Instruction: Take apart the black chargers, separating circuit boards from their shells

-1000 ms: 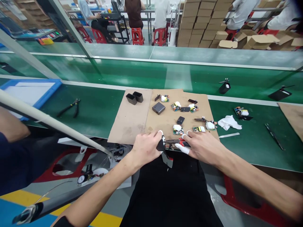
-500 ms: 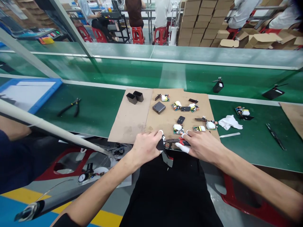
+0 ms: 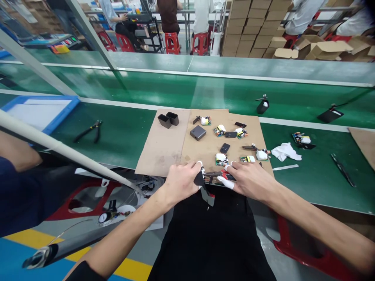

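Note:
My left hand [image 3: 181,180] is closed around a small black part [image 3: 199,179] at the near edge of the cardboard sheet [image 3: 164,152]. My right hand [image 3: 249,178] grips the red-handled pliers [image 3: 218,176], whose jaws meet the black part between my two hands. White finger cots cover several fingertips. A grey tab [image 3: 209,197] hangs below the part. Just beyond my hands lie small circuit boards with white components [image 3: 220,159], a black cap [image 3: 225,148] and a grey charger housing [image 3: 197,132].
Two open black shells [image 3: 168,119] stand at the sheet's far left. Black pliers [image 3: 89,131] lie on the green bench at left, beside a blue tray [image 3: 38,113]. A white cloth [image 3: 284,151] and more boards lie right. Another person's arm [image 3: 14,152] is at left.
My hands hold still on the part and pliers. The items on the far conveyor belt have drifted left, and the view has shifted slightly.

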Motion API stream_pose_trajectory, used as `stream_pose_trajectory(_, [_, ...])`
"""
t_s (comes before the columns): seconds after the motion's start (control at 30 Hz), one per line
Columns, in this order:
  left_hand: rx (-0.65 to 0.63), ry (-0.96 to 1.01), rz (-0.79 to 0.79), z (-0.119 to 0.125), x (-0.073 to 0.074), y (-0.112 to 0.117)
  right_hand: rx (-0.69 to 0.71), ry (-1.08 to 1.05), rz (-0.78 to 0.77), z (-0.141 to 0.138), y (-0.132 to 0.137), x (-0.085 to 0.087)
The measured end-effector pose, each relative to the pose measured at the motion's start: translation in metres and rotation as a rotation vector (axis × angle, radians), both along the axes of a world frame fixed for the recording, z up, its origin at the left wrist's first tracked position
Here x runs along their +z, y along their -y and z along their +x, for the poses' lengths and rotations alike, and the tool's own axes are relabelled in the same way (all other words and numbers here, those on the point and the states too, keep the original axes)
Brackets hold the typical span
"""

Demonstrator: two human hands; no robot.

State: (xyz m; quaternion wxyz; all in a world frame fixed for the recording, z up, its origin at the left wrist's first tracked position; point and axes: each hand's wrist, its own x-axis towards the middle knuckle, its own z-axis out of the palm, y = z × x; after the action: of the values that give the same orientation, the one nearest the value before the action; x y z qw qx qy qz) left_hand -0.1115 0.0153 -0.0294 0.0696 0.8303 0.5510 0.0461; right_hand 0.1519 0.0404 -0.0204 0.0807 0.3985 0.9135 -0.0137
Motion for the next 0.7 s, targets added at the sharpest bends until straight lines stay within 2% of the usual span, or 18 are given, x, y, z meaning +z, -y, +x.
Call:
stream_pose_trajectory(0.3, [0.008,0.009,-0.024,0.002,0.003,0.001,0.005,-0.001,0.029,0.000,0.000,0.003])
stream_pose_trajectory(0.4, [0.020,-0.004,-0.036,0.005,0.007,0.000,0.020,0.002,0.101,0.000,0.000,0.009])
stream_pose_trajectory(0.57, [0.079,-0.002,-0.066,0.006,0.012,0.001,0.054,-0.046,0.309,-0.001,0.002,0.018])
stream_pose_trajectory(0.7, [0.104,0.001,-0.066,0.004,0.011,0.004,0.136,-0.089,0.324,-0.002,0.004,0.020])
